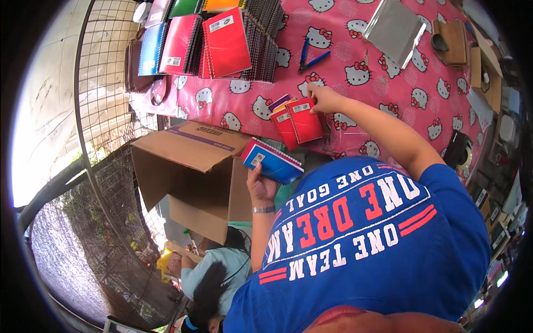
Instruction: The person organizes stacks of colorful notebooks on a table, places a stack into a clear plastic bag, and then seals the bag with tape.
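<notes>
My left hand (261, 183) is closed on a small bundle of spiral notebooks (277, 164), a blue cover on top and a pinkish-red one behind it. They are tilted beside the open flaps of a cardboard box (191, 141). My right hand (323, 100) pinches the upper right corner of a red spiral notebook (305, 123) at the table's near edge. Under and beside it lie another red notebook (285, 131) and notebooks with purple and orange covers, mostly hidden. My right fingertips are partly out of sight behind the cover.
Tall stacks of spiral notebooks (226, 44) fill the table's far left. Blue-handled pliers (308, 57) and clear plastic sleeves (394, 30) lie on the pink patterned tablecloth (344, 50). A wire mesh (108, 83) borders the left. Another person (216, 272) is low at the left, below the box.
</notes>
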A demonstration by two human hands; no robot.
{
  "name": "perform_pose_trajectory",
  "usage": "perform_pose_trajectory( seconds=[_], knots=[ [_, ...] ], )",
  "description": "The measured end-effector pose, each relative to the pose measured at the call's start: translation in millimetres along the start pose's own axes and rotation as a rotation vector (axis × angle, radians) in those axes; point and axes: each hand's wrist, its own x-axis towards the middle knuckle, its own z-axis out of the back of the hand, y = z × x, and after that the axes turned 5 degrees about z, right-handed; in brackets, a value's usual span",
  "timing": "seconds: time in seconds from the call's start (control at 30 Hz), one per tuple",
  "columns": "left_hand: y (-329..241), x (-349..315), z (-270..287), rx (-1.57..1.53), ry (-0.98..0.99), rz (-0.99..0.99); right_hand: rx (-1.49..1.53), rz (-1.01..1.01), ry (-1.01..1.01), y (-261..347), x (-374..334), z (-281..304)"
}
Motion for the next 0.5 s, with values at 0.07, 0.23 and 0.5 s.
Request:
perform_pose_trajectory(
  seconds=[0.07, 0.23, 0.5],
  knots=[
    [-1, 1, 1, -0.013, 0.008, 0.003, 0.137, -0.061, 0.039, -9, -3, -3],
    [-4, 0, 4, 0.033, 0.025, -0.008, 0.451, -0.096, 0.027, -16, -21, -34],
    [0, 2, 7, 0.035, 0.017, -0.005, 0.024, 0.017, -0.059, 7, -16, -46]
  ],
)
